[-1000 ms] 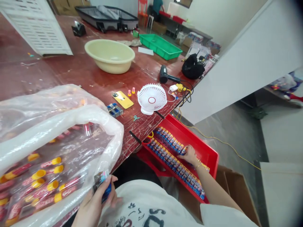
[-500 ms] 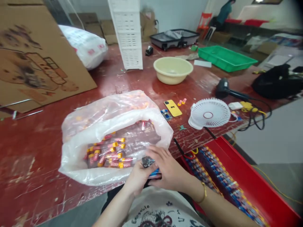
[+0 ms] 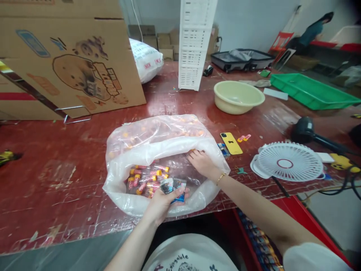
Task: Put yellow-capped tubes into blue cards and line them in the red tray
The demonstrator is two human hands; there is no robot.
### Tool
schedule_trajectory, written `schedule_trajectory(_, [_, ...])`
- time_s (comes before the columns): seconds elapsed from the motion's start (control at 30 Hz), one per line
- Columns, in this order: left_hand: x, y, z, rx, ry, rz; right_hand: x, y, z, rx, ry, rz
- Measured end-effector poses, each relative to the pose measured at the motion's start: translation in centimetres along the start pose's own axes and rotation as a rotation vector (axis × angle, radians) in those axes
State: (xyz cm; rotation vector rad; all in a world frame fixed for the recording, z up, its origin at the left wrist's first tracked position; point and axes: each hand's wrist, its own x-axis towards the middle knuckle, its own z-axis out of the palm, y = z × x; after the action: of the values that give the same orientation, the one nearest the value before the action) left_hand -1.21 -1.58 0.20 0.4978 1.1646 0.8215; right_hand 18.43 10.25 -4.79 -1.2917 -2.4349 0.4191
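Observation:
My left hand (image 3: 166, 199) is closed on small printed packets (image 3: 174, 188), dark and blue with a shiny surface, fanned over the near rim of a clear plastic bag (image 3: 124, 203). Inside the bag lie several small tubes (image 3: 145, 177) with pink contents and yellow caps. My right hand (image 3: 201, 162) reaches into the bag's right side, its fingers bent down by the far inner wall. Its fingertips are partly hidden, so any tube under them cannot be made out.
Right of the bag lie a yellow phone (image 3: 231, 143), two pink tubes (image 3: 244, 138) and a white fan cover (image 3: 284, 162). A cream basin (image 3: 238, 98), white basket stack (image 3: 194, 49) and green tray (image 3: 313, 92) stand behind. A cardboard box (image 3: 84, 67) is at left; a red bin (image 3: 310, 214) sits below right.
My right hand has left the packets and moved forward into the bag. My left hand still holds the packets, now fanned and over the bag's near side. The view has turned left.

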Motion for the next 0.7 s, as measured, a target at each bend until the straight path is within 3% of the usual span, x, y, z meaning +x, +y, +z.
schedule_trajectory(0.13, [0.5,-0.1,-0.1,-0.019,-0.036,0.071,-0.2,-0.8,-0.3,0.047,-0.012,-0.034])
schedule_trajectory(0.2, [0.6,-0.1,-0.1,-0.010,-0.033,0.072,-1.2,-1.8,-0.9,0.263,-0.020,0.003])
schedule_trajectory(0.3, [0.8,0.1,0.1,-0.028,0.002,0.080,-3.1,-3.1,-1.9,0.763,-0.078,0.178])
schedule_trajectory(0.37, [1.0,0.3,0.3,-0.039,0.052,0.108,-4.2,-3.6,-2.5,0.912,-0.077,0.257])
schedule_trajectory(0.5, [1.2,0.6,0.9,-0.016,0.050,0.134,-5.3,-4.4,-3.2,0.921,0.167,0.273])
schedule_trajectory(0.6, [1.1,0.5,1.3,-0.041,0.006,0.076,-5.5,-5.0,-3.5,1.074,0.354,0.305])
schedule_trajectory(0.7, [0.9,0.2,1.6,-0.029,-0.029,0.004,-5.4,-5.8,-4.2,1.142,0.438,0.303])
